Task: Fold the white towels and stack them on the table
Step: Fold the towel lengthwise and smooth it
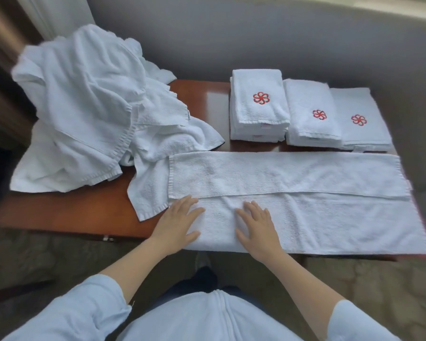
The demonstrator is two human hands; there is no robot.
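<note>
Head view
Table (89,212): red-brown wood, glossy top; its near edge runs left to right just in front of the person.
Towel being folded (305,193): long white towel laid flat along the near edge, on the right half of the table. Far long side is folded over toward the near side; the fold's edge runs left to right across the towel's middle.
Left hand (178,221): palm down, fingers straight and spread, pressing flat on the near left end of the towel. Nothing gripped.
Right hand (256,225): palm down, fingers straight and slightly spread, pressing the near layer just right of the left hand. Nothing gripped.
Unfolded pile (89,107): crumpled white towels heaped on the far left of the table; one corner hangs toward the near side, touching the flat towel's left end.
Folded stacks: three, side by side at far right, each topped with a red flower emblem.
Left stack (258,104): the tallest.
Middle stack (310,114): lower.
Right stack (359,119): lowest.
Sleeves (84,313): light blue, pushed up the forearms.
</note>
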